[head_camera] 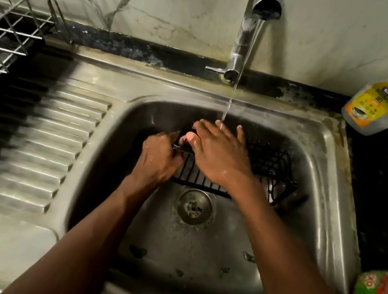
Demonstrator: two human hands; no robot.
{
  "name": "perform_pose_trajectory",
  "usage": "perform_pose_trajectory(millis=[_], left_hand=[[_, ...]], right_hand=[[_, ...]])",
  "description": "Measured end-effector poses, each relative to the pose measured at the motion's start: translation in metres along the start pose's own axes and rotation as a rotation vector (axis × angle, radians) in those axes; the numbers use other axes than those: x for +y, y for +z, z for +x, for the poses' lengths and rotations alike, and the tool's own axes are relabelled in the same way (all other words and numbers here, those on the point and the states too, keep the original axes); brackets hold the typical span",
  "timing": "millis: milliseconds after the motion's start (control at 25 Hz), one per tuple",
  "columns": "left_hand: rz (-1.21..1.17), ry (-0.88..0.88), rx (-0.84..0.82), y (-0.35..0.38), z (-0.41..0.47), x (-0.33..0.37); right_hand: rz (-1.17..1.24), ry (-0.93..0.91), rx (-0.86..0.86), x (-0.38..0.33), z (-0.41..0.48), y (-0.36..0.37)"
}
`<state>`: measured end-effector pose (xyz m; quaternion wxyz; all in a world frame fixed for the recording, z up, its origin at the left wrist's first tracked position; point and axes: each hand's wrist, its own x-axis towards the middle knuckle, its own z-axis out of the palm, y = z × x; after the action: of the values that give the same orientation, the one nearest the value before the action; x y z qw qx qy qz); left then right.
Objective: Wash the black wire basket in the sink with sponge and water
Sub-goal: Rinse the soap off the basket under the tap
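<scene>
The basket point(270, 163) lies in the sink point(326, 154) under the tap's point(245, 39) stream, where the left hand point(160, 156) curls its fingers round the left rim, likely to steady it, while the right hand point(220, 154) presses down with fingers spread, probably rubbing.

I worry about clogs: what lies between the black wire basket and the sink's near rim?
In the head view: the round drain strainer, close by the black wire basket, then wet sink floor with small dark scraps.
</scene>
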<state>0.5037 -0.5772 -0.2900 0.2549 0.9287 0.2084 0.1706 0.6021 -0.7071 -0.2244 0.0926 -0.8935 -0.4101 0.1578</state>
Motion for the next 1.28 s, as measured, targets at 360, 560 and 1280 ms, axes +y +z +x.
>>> perform_pose_trajectory(millis=[360, 560, 1280], left_hand=[[0.017, -0.084, -0.028, -0.010, -0.004, 0.004], [-0.003, 0.024, -0.106, -0.014, -0.004, 0.004], [-0.082, -0.055, -0.051, -0.019, 0.005, -0.028]], right_hand=[[-0.104, -0.063, -0.066, 0.027, -0.028, 0.000], [-0.168, -0.175, -0.094, -0.007, 0.002, 0.004], [-0.174, -0.492, -0.142, 0.043, -0.028, -0.002]])
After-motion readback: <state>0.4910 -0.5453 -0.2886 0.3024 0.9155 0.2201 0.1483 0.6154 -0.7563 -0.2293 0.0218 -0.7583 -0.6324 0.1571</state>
